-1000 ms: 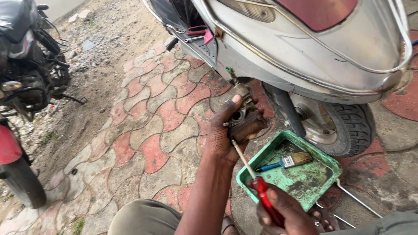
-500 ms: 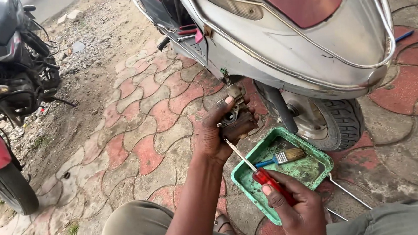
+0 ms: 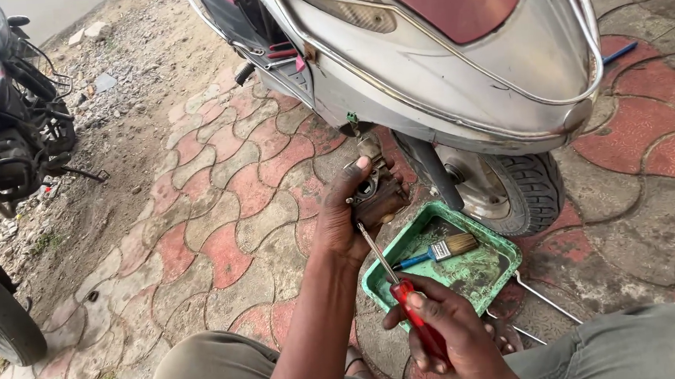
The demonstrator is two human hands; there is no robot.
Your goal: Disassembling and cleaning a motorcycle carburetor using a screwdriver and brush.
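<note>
Carburetor (image 3: 374,195) gripped left, screwdriver (image 3: 393,276) angled right

Light: soft, even daylight, fairly bright.
Shadows: faint, darkest under the scooter (image 3: 454,57).
Glare: mild sheen on its silver body.
Focus: sharp throughout, no blur.
Edges: slight wide-angle stretching at the corners.

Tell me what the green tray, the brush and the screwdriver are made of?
The green tray looks like plastic: one flat colour, rounded moulded rim, now smeared with grime. The brush seems to have a blue plastic handle, a shiny metal band and pale bristles, natural or synthetic, hard to tell. The screwdriver in the right hand has a bright steel-looking shaft and a glossy red handle, probably plastic.
</note>
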